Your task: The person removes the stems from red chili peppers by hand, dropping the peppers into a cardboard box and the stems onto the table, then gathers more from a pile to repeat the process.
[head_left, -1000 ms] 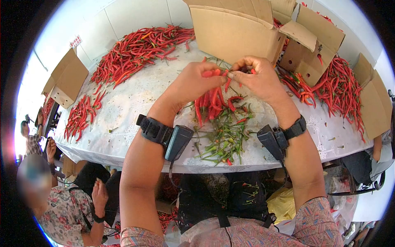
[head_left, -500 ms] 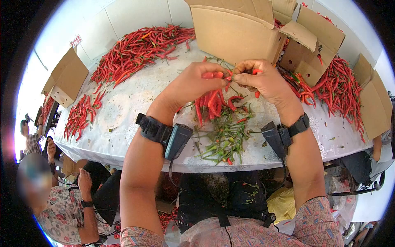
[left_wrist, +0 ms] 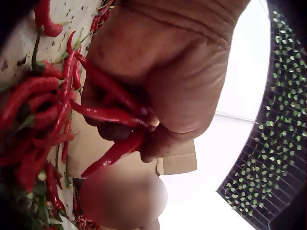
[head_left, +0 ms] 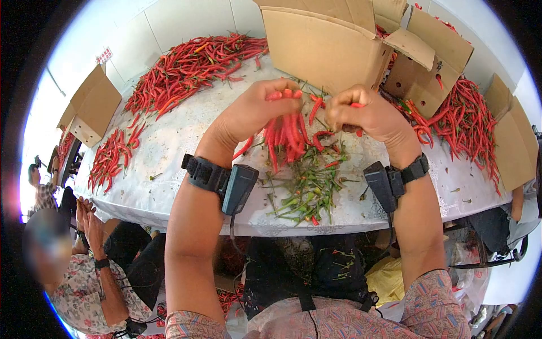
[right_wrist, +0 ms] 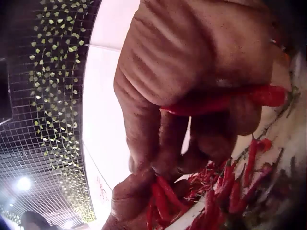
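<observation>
My left hand [head_left: 254,113] is over the middle of the table and holds several red chilies. In the left wrist view those chilies [left_wrist: 112,115] stick out between its curled fingers and thumb. To its right, a short way apart, my right hand [head_left: 370,116] has its fingers curled round a red chili [right_wrist: 271,96], which lies across the palm in the right wrist view. Below the hands is a small heap of red chilies [head_left: 275,150], partly hidden by the left hand. Nearer the table edge lies a pile of green chili stems [head_left: 307,195].
A large cardboard box [head_left: 322,51] stands behind the hands, with an open box [head_left: 420,85] beside it. Big chili piles lie at the back left [head_left: 189,70] and right [head_left: 466,124]. Another person [head_left: 84,288] sits at the lower left.
The hands met at the fingertips earlier; now they are apart, the left drawn a little left and the right slightly right. The seated person's hands have also moved.
</observation>
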Demonstrator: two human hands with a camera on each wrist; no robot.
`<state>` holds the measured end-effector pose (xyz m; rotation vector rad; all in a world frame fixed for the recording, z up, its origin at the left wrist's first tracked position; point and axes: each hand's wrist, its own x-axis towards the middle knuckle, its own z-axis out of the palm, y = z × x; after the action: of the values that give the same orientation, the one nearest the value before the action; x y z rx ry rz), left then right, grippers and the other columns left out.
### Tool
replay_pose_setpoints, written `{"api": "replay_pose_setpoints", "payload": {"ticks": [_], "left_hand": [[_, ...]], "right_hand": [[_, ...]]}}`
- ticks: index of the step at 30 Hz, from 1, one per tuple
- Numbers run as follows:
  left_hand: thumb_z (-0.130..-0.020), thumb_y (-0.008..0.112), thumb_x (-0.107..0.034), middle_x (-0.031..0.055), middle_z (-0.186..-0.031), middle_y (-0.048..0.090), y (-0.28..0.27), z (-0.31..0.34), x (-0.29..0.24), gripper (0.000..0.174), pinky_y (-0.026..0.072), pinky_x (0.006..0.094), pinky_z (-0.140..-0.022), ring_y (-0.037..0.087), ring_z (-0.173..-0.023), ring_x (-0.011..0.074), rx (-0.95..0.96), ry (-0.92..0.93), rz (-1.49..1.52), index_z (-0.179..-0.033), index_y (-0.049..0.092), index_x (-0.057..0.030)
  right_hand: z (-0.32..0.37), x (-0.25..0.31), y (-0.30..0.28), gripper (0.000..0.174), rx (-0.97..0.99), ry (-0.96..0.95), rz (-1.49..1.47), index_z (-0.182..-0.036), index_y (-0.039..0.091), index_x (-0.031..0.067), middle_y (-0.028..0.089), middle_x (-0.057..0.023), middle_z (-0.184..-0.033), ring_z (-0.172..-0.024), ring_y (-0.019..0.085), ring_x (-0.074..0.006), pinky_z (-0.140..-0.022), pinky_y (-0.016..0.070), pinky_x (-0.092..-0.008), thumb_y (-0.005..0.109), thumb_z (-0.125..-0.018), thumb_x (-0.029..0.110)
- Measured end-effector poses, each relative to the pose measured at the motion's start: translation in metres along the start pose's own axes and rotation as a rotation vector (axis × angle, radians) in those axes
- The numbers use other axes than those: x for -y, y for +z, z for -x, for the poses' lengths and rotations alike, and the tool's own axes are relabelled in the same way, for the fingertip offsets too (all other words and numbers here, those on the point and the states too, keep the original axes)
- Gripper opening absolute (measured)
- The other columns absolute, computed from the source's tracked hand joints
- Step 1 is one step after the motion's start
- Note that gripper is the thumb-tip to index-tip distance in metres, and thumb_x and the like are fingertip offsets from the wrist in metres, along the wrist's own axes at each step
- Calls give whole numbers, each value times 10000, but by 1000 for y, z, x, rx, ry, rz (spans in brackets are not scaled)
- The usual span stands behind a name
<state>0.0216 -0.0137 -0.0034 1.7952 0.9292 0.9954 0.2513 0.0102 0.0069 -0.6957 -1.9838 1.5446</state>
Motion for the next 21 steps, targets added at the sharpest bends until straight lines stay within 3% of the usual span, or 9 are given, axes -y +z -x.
{"api": "replay_pose_setpoints", "payload": {"ticks": [2, 6, 11, 15, 17, 18, 20, 21], "left_hand": [[-805, 592, -171, -65, -703, 516, -2, -1, 3, 186, 326, 179, -501, 428, -586, 14, -25, -67, 26, -933, 600, -36], [-782, 598, -158, -66, -684, 521, 0, -2, 5, 172, 312, 179, -500, 416, -585, 9, -53, -96, 32, -909, 600, -43], [-766, 604, -148, -52, -697, 529, 1, -3, 8, 168, 343, 187, -535, 445, -621, 22, -60, -76, 25, -897, 598, -43], [-758, 607, -142, -39, -727, 542, 5, 1, 8, 175, 378, 200, -604, 477, -689, 40, -66, -76, 3, -893, 594, -32], [-756, 608, -140, -37, -735, 545, 5, 2, 5, 177, 385, 203, -622, 482, -707, 44, -57, -98, 10, -893, 594, -29], [-779, 606, -110, -12, -813, 581, 5, 1, 2, 187, 419, 203, -662, 521, -737, 51, -56, -117, -43, -937, 591, -11], [-802, 604, -81, 13, -891, 618, 4, 1, 2, 200, 453, 202, -702, 561, -766, 58, -59, -135, -95, -981, 588, 6], [-801, 610, -91, 11, -887, 618, 4, 0, 5, 214, 452, 203, -703, 561, -767, 61, -50, -102, -63, -990, 590, 8]], "right_hand": [[-4, -1, 4, 208, 59, -84, 519, -761, 654, 40, 626, -40, -704, -637, 573, -113, -585, 460, -265, 669, -737, 246], [-8, -5, 7, 208, 159, -87, 602, -770, 619, 6, 599, -18, -711, -627, 526, -109, -594, 437, -272, 704, -691, 179], [-7, -1, 22, 286, 187, 35, 877, -837, 618, -1, 621, -76, -737, -662, 558, -149, -617, 451, -285, 717, -633, 172], [-4, -8, 26, 274, 93, -24, 876, -874, 613, -10, 621, -83, -743, -660, 556, -158, -623, 454, -295, 687, -653, 135], [-8, -8, 19, 205, -57, -93, 820, -885, 613, -15, 618, -61, -732, -657, 548, -128, -610, 450, -273, 639, -724, 109], [-8, -10, 16, 205, -60, -91, 819, -885, 613, -15, 618, -61, -732, -657, 548, -128, -610, 450, -273, 639, -724, 109], [-10, -13, 13, 186, -330, -1, 357, -837, 640, 21, 629, -42, -684, -585, 567, -111, -541, 447, -266, 603, -757, 185], [-9, -10, 14, 186, -330, -1, 357, -837, 640, 21, 629, -42, -684, -585, 567, -111, -541, 447, -266, 603, -757, 185]]}}
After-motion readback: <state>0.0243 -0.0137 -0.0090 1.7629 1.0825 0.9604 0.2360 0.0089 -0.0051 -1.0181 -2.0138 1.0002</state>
